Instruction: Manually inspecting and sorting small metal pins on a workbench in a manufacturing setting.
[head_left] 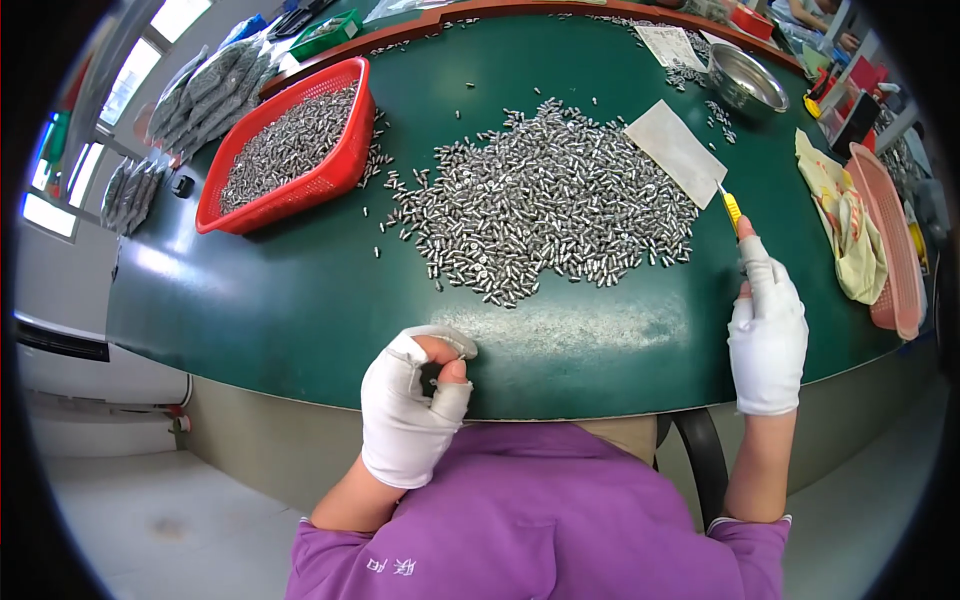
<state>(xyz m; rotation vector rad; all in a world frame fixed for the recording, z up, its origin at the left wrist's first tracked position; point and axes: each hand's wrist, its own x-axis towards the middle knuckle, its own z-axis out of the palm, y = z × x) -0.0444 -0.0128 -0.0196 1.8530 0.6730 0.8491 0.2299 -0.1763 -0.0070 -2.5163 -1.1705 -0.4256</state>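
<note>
A wide heap of small silvery metal pins [550,200] lies on the green tabletop [290,330]. My left hand [415,400], in a white glove with bare fingertips, is at the table's near edge with its fingers curled and thumb close to the forefinger. Whatever sits between those fingertips is too small to name. To the right of the heap, my right hand [768,325], gloved the same way, holds a yellow utility knife [731,208] with the forefinger along it. The knife's thin tip points away from me, touching or just over the corner of a pale rectangular sheet [680,150].
At the left stands a red basket [352,140] full of similar pins. A metal bowl [745,80] is at the far right. A yellowish cloth [850,240] lies beside a pink basket [880,220]. Grey bags [210,95] and a green bin [325,35] are at far left.
</note>
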